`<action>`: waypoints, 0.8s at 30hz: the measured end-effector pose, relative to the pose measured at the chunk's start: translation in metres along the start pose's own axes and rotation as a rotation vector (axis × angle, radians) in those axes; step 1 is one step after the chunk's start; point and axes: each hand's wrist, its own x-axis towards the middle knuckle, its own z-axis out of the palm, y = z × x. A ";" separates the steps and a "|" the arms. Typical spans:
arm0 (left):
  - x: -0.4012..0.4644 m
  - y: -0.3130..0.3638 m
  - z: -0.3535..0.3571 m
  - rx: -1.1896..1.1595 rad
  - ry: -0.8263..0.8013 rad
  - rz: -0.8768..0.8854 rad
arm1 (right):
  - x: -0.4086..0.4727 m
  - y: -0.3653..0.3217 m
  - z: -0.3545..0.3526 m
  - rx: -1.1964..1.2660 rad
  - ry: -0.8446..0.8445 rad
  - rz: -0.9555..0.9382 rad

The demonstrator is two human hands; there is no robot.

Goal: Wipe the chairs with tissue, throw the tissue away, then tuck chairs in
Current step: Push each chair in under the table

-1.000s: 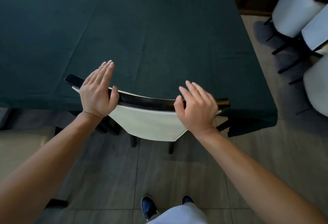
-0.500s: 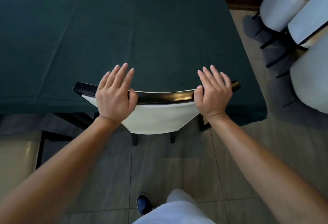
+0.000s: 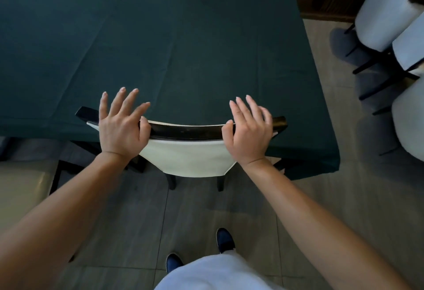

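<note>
Nearest, the cream-padded chair with a glossy black wooden top rail stands at the near edge of the dark green cloth-covered table, its seat hidden beneath. It looks rigid and fairly heavy, best pushed at the rail. The left hand and right hand rest there, fingers straight and spread, thumbs at the rail.

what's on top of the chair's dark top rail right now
Both hands: the left hand and right hand rest on the chair's dark top rail, fingers straight. The rail beneath them is hidden.
</note>
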 end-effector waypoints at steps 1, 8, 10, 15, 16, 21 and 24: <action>-0.001 0.003 -0.003 0.011 -0.045 -0.031 | 0.001 -0.001 -0.003 0.013 -0.029 0.017; -0.026 0.038 -0.039 -0.077 -0.292 -0.406 | 0.033 -0.009 -0.058 0.461 -0.540 0.249; -0.046 0.048 -0.062 -0.107 -0.224 -0.456 | 0.040 -0.022 -0.080 0.515 -0.553 0.162; -0.107 0.031 -0.135 -0.053 -0.090 -0.680 | 0.046 -0.087 -0.142 0.659 -0.583 -0.051; -0.118 0.023 -0.151 -0.046 -0.050 -0.714 | 0.044 -0.100 -0.153 0.684 -0.584 -0.102; -0.166 -0.007 -0.241 -0.053 0.115 -0.782 | 0.022 -0.167 -0.194 0.724 -0.545 -0.307; -0.201 -0.022 -0.290 0.012 0.170 -0.825 | 0.002 -0.206 -0.211 0.793 -0.516 -0.371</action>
